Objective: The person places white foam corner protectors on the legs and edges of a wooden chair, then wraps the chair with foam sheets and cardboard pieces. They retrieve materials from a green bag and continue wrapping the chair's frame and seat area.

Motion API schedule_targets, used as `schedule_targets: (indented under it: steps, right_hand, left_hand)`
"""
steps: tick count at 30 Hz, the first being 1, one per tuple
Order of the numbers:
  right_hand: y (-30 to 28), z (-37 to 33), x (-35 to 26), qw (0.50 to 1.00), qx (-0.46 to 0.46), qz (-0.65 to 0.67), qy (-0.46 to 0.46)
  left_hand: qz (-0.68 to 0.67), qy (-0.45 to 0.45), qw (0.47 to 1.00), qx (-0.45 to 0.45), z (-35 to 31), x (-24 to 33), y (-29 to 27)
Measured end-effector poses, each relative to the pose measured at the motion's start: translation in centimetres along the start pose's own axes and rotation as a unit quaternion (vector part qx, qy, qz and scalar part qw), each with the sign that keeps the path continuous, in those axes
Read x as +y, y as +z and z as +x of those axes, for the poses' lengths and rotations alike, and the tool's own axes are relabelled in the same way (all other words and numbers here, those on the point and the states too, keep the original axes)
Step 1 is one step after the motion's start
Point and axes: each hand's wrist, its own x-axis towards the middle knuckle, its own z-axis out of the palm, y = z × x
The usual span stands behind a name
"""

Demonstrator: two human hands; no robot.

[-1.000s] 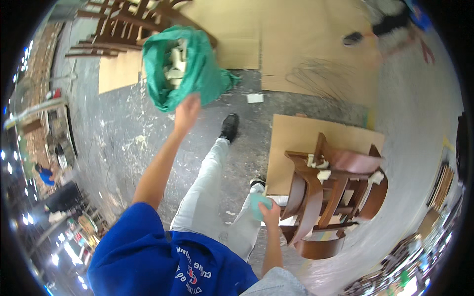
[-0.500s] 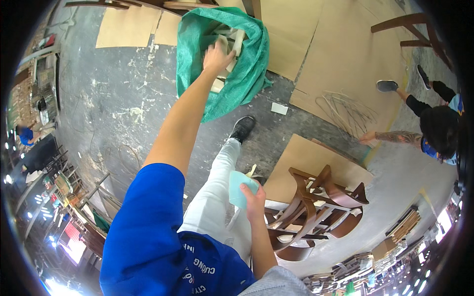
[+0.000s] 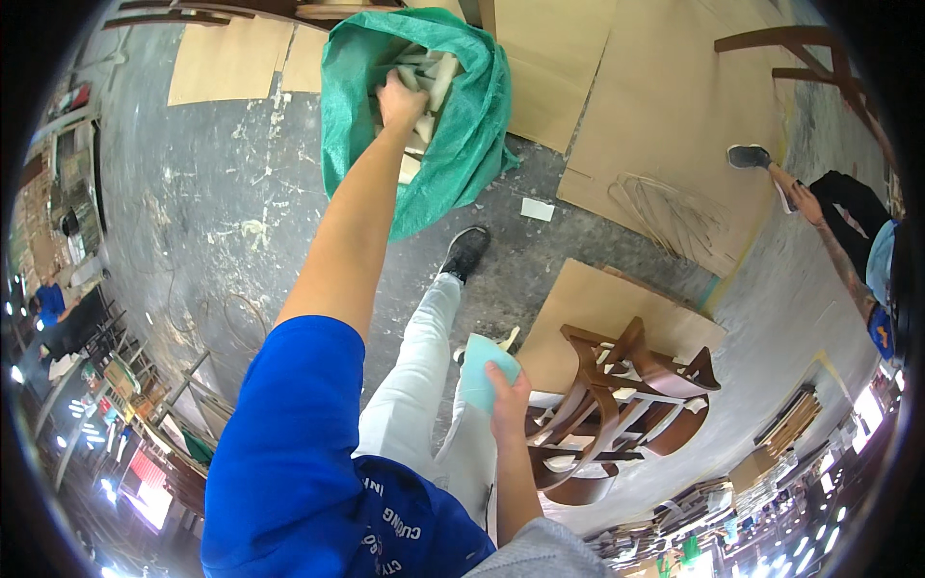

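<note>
My left hand (image 3: 401,102) reaches down into an open green woven sack (image 3: 464,159). Its fingers are closed among pale foam-like pieces (image 3: 443,81), apparently around one of them; the fingertips are partly hidden. Nearer my body, my right hand (image 3: 509,393) pinches a light blue-green, flat pad (image 3: 480,372), thumb on top. A pale strip sticks out behind the pad, and I cannot tell whether the hand holds it too.
Stacked brown wooden chair frames (image 3: 626,395) stand at the right beside a cardboard sheet (image 3: 559,299). More cardboard (image 3: 665,106) covers the floor beyond, with a bundle of thin strips (image 3: 670,217) on it. A white card (image 3: 537,209) lies near the sack. A co-worker (image 3: 858,231) is at far right.
My left hand has curled in more among the pieces in the sack. The right hand with the pad has shifted slightly right. The co-worker's arm has drawn back from the thin strips.
</note>
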Motion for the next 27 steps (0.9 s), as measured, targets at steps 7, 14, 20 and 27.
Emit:
schedule_targets:
  steps: [7, 14, 20, 27]
  right_hand:
    - [0.1, -1.3, 3.1, 1.0, -0.022, -0.006, -0.004]
    - [-5.1, -2.9, 4.2, 0.995, -0.019, 0.07, -0.066]
    - [-13.3, -7.7, 9.0, 0.978, 0.015, 0.159, -0.133]
    - [-25.7, -21.6, 10.4, 0.949, 0.016, 0.183, -0.256]
  left_hand:
    - [-0.098, 0.077, 0.985, 0.123, -3.6, 0.6, -4.6]
    - [-0.217, 0.328, 0.919, 0.03, -17.3, 3.7, -12.9]
    - [-0.393, 0.254, 0.872, -0.14, -36.4, 4.6, -13.1]
    - [-0.503, -0.011, 0.678, -0.536, -61.6, 9.8, -16.6]
